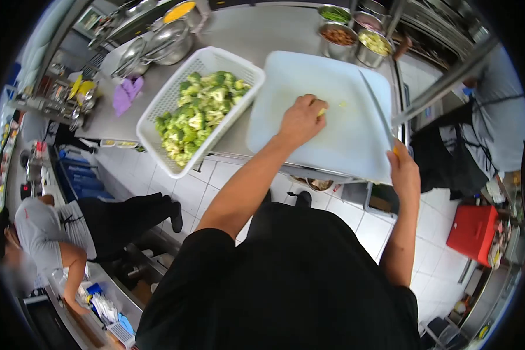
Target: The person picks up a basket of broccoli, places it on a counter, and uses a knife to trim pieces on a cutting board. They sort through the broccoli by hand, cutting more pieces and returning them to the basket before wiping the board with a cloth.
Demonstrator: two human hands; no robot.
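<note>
My left hand point(300, 119) rests on the white cutting board point(338, 87), its fingers closed on a small green-yellow vegetable piece point(321, 111). My right hand point(403, 172) grips the handle of a long knife point(378, 111) whose blade lies along the board's right side. A white plastic basket point(175, 93) full of cut broccoli florets point(199, 114) sits on the steel counter just left of the board.
Several metal containers of ingredients point(356, 36) stand beyond the board. Steel bowls and lids point(157, 44) and a purple cloth point(126, 93) lie at the far left of the counter. Another person point(70, 233) bends at lower left. A red box point(472, 233) sits on the tiled floor.
</note>
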